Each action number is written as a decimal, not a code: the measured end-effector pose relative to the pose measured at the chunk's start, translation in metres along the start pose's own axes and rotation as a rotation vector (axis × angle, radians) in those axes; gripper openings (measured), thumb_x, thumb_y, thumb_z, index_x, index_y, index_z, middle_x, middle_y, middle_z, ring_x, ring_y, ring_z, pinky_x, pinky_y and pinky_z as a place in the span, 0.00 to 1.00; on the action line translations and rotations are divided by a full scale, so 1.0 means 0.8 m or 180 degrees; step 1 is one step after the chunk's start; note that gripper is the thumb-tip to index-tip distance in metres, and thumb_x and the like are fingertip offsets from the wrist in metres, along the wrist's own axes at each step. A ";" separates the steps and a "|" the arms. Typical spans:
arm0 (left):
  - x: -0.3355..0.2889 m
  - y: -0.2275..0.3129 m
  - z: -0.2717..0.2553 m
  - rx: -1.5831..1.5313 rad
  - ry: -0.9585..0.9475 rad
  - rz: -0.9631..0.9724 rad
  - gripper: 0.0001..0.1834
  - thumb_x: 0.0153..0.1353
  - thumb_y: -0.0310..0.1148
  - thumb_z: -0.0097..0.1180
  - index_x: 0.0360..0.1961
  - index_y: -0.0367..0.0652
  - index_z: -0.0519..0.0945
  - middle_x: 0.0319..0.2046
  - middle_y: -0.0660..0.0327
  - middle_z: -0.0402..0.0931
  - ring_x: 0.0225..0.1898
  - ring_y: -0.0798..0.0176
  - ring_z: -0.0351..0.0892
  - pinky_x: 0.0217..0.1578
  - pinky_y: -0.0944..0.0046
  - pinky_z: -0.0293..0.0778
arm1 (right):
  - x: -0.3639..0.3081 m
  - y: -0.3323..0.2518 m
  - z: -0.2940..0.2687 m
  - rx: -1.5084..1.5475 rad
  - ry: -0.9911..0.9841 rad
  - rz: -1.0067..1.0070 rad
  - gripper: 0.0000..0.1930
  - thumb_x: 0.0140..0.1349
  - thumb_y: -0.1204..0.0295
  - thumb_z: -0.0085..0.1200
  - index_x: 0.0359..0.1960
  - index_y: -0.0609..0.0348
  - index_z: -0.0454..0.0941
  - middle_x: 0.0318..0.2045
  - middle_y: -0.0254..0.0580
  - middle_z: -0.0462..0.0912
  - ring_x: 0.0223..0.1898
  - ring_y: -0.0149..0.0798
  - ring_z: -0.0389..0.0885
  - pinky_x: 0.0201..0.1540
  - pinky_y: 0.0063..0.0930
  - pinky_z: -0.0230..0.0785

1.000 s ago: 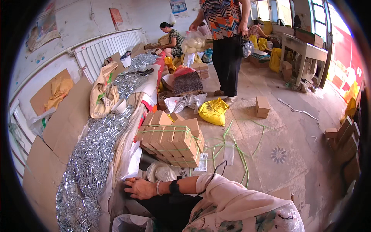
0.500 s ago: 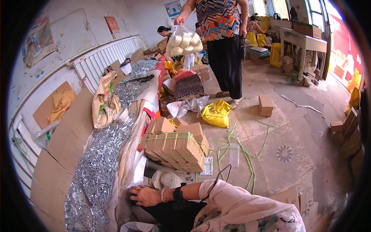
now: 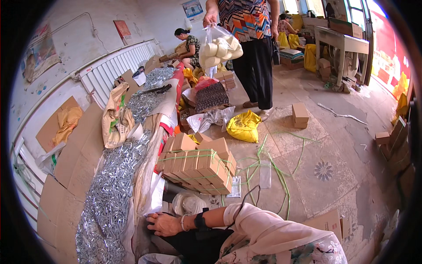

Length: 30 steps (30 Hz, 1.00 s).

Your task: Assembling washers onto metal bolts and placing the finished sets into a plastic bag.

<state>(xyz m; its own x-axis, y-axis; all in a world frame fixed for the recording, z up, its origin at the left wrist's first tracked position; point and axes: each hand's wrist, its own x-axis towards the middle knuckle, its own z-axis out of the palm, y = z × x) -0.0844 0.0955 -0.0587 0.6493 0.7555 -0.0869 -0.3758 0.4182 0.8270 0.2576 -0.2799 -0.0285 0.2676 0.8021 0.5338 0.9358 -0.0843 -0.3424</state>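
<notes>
My right hand (image 3: 164,224) lies palm down on dark cloth beside the workbench edge, with a bracelet and a black band on its wrist. Its fingers are loosely spread, and no object shows in them. My left hand is out of sight. Just beyond the right hand is a whitish bucket (image 3: 188,203). To the hand's left, a long heap of small silvery metal fasteners (image 3: 107,198) covers the bench. Farther off, a bundle of brown cardboard boxes (image 3: 193,167) is tied with green strapping.
A person standing ahead holds a clear bag of pale rounded pieces (image 3: 220,50). Another person sits by the far wall. A yellow sack (image 3: 244,126), small brown boxes (image 3: 300,115) and loose green strapping (image 3: 281,185) lie on the floor. A wooden table (image 3: 340,39) stands far right.
The standing person's clear bag has shifted slightly right and down in view, uncovering more of the seated person behind. My right hand stays nearly where it was.
</notes>
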 end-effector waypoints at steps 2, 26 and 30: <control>-0.002 -0.004 0.013 0.0296 0.0659 0.0163 0.14 0.62 0.29 0.53 0.46 0.32 0.74 0.40 0.51 0.71 0.39 0.56 0.70 0.42 0.56 0.79 | -0.001 0.000 -0.001 0.0028 0.0005 0.0016 0.17 0.55 0.62 0.52 0.43 0.56 0.68 0.49 0.51 0.64 0.53 0.51 0.63 0.53 0.48 0.60; -0.013 0.005 0.024 0.0571 0.0847 0.0065 0.18 0.56 0.22 0.53 0.49 0.31 0.73 0.38 0.52 0.71 0.38 0.57 0.71 0.39 0.59 0.78 | 0.003 0.000 0.008 -0.0063 0.0425 -0.0185 0.15 0.52 0.62 0.51 0.37 0.56 0.66 0.42 0.49 0.65 0.48 0.51 0.65 0.51 0.46 0.61; -0.026 0.000 0.059 0.0515 0.0704 0.0051 0.15 0.55 0.22 0.53 0.46 0.33 0.75 0.32 0.56 0.70 0.35 0.58 0.70 0.40 0.58 0.77 | -0.003 0.006 0.004 0.0025 0.0207 -0.0068 0.16 0.54 0.63 0.53 0.41 0.56 0.68 0.48 0.50 0.64 0.51 0.52 0.64 0.50 0.51 0.63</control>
<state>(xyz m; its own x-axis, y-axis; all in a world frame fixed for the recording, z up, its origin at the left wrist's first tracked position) -0.0666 0.0562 -0.0304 0.4772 0.8607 -0.1776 -0.2628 0.3327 0.9057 0.2609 -0.2802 -0.0338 0.2622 0.7637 0.5900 0.9396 -0.0626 -0.3364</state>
